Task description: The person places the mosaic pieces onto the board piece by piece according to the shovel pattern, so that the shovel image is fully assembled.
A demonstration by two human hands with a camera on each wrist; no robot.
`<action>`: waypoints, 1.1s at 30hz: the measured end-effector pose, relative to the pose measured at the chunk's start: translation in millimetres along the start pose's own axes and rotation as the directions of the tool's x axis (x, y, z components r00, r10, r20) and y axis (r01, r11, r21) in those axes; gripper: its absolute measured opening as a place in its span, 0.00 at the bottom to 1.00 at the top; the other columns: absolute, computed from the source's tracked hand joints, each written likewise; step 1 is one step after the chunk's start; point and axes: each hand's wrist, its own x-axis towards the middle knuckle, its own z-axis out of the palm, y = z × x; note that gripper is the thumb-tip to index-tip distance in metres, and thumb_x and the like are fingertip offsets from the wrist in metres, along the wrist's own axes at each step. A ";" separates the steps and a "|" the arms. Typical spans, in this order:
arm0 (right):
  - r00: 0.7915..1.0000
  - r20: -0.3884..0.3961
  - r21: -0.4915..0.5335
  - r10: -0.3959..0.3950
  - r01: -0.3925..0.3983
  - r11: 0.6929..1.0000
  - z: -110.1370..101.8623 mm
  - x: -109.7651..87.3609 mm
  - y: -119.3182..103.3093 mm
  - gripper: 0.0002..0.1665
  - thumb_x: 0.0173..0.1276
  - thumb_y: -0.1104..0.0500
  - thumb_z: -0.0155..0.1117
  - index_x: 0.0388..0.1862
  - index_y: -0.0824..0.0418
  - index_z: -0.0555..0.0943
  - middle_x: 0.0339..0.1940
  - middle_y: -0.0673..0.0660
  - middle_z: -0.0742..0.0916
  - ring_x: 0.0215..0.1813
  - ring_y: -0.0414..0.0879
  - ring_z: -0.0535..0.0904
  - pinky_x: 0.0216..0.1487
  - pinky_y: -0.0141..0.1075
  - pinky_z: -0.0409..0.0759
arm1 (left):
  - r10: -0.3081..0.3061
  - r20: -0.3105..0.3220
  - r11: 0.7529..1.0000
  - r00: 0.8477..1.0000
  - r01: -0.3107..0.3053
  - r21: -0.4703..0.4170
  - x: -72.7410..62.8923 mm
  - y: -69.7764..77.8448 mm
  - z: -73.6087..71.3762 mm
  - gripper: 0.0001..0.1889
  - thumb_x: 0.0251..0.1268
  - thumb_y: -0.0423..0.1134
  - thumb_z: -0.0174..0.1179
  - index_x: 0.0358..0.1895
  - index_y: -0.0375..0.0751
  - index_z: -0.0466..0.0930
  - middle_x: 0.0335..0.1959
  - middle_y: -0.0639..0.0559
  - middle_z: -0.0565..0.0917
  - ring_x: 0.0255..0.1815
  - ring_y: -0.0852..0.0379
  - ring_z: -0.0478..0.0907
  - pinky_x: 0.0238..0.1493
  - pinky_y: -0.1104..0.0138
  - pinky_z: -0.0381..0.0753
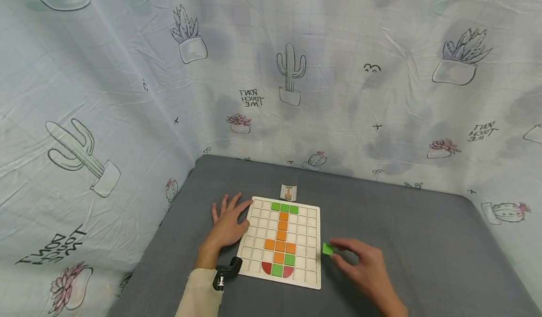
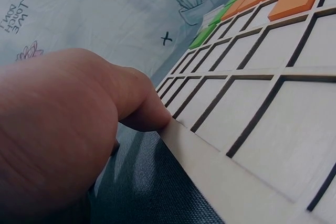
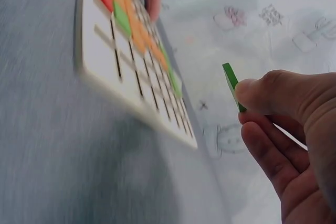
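Observation:
A pale wooden grid board [image 1: 311, 249] lies on the grey table. Orange square tiles [image 1: 280, 246] form a column with a short crossbar on it, and green tiles [image 1: 285, 208] sit in a row at its far side. Two red rounded tiles [image 1: 266, 267] flank a green one near the close edge. My left hand [image 1: 228, 225] rests at the board's left edge, fingers spread, thumb and index finger touching the rim. Just off the right edge, my right hand [image 1: 362, 263] pinches a green square tile [image 3: 234, 86] between thumb and fingers, held apart from the board.
Behind the board is a small printed card [image 1: 289, 192] showing a coloured grid pattern. A pale curtain [image 1: 338, 96] with cactus drawings hangs along the back and left of the grey table [image 1: 406, 232]. A black strap device [image 1: 226, 272] sits on the left wrist.

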 end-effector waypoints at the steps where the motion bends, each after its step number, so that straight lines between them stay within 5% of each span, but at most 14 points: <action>1: 1.000 0.006 0.008 0.005 -0.005 1.000 2.8 2.5 -2.4 0.29 0.48 0.74 0.87 0.49 0.55 0.94 0.43 0.45 0.95 0.40 0.42 0.91 0.48 0.22 0.85 | 0.000 0.001 1.000 1.000 0.000 0.000 0.0 -0.1 0.1 0.34 0.72 0.34 0.58 0.82 0.47 0.73 0.90 0.36 0.57 0.92 0.27 0.35 0.82 0.27 0.21; 8: 0.997 0.072 0.077 0.019 -0.025 0.997 23.4 15.3 -18.0 0.28 0.52 0.73 0.86 0.51 0.54 0.94 0.45 0.44 0.95 0.41 0.44 0.91 0.49 0.25 0.87 | -0.004 -0.001 1.000 1.000 0.004 -0.005 -0.6 0.3 1.0 0.34 0.71 0.33 0.58 0.82 0.48 0.74 0.90 0.36 0.57 0.92 0.27 0.35 0.82 0.27 0.21; 17: 0.987 0.154 0.190 0.047 -0.077 0.979 47.8 27.3 -34.7 0.24 0.58 0.70 0.85 0.53 0.54 0.93 0.47 0.45 0.95 0.44 0.48 0.92 0.48 0.48 0.93 | -0.006 -0.009 1.000 1.000 0.006 0.003 -0.1 1.0 0.9 0.35 0.70 0.32 0.58 0.81 0.48 0.74 0.90 0.36 0.57 0.92 0.27 0.36 0.82 0.27 0.21; 33: 0.962 0.268 0.271 0.053 -0.128 0.954 86.4 30.0 -52.0 0.20 0.62 0.69 0.83 0.52 0.55 0.93 0.47 0.46 0.95 0.44 0.46 0.91 0.49 0.43 0.93 | -0.002 0.000 1.000 1.000 0.002 -0.001 -0.5 0.1 1.2 0.34 0.71 0.33 0.58 0.82 0.48 0.74 0.90 0.36 0.57 0.92 0.27 0.35 0.82 0.26 0.21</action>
